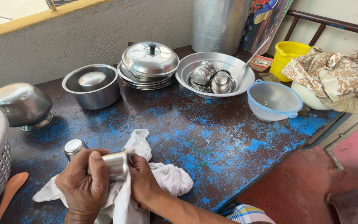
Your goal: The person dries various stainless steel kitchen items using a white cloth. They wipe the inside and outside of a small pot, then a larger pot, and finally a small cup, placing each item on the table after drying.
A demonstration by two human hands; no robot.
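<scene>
Left hand (83,182) wraps small steel cup (114,165), fingers closed round body. Cup lies sideways at near table (228,141) edge, long axis left-right, mouth toward right hand (142,182). Right fingers pinch white cloth (166,178) against cup rim.

Both hands were held close together low in the view, almost side by side. The left hand (84,182) was turned with its back toward the camera, the thumb raised and laid across the top, the fingers (104,172) curled inward in a closed grip. The right hand (142,182) was set just beside it, its fingers bent and tucked toward the left hand, the knuckles turned upward. The right forearm was extended from the lower edge, angled up and to the left; only the left wrist was seen.
</scene>
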